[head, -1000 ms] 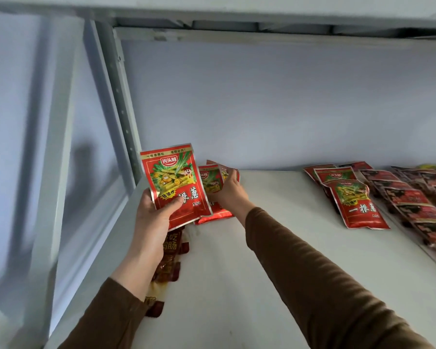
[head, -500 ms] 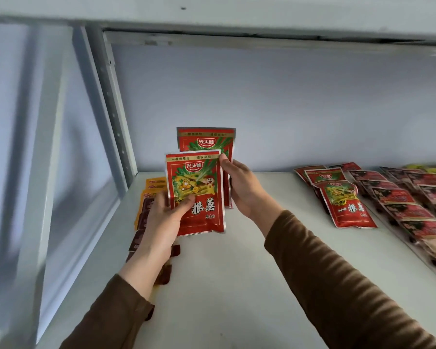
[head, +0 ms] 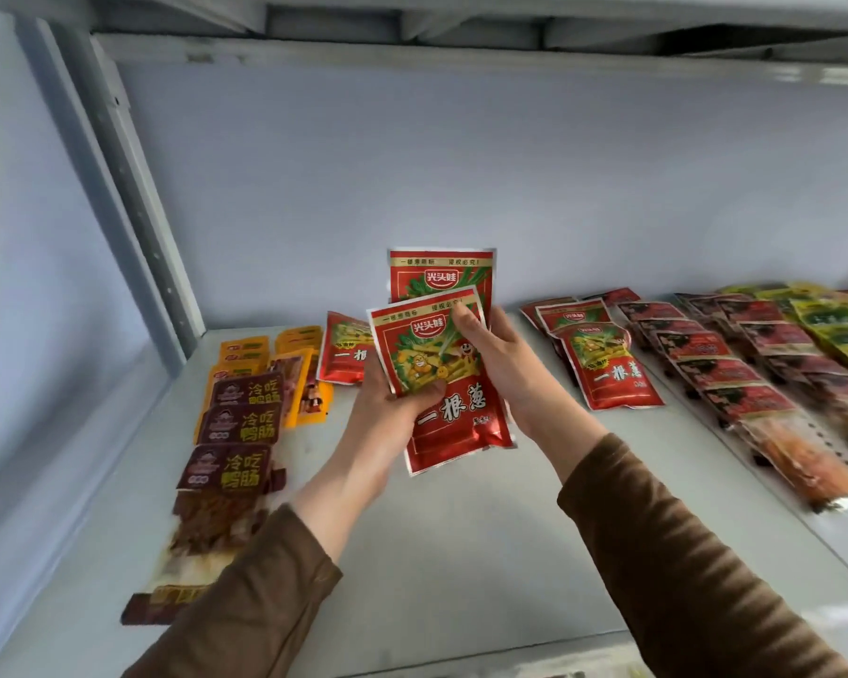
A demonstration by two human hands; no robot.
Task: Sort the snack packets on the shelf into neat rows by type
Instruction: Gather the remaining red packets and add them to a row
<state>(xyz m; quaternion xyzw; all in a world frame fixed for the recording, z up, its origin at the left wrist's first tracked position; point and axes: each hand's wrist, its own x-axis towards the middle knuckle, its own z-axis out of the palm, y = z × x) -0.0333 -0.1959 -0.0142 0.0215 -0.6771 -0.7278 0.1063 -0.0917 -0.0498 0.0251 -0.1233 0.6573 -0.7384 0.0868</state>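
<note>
I hold two red snack packets above the middle of the white shelf (head: 461,540). The front red packet (head: 454,408) is gripped by my left hand (head: 388,408) from its left side, thumb across its face. My right hand (head: 505,364) holds the right edges of both, its thumb on the front packet's top. The second red packet (head: 439,274) stands behind, only its top showing. Another red packet (head: 343,354) lies on the shelf behind my left hand. A row of the same red packets (head: 608,369) lies to the right.
Brown packets (head: 238,423) and orange packets (head: 246,347) lie in a column at the left. Dark red packets (head: 720,374) and yellow-green packets (head: 833,325) fill rows at the far right. A grey upright post (head: 133,203) stands at the left, with the upper shelf close overhead.
My right hand lifted a red packet from the shelf's back and brought it behind the one in my left hand. Both hands moved right together, and the view has tilted down.
</note>
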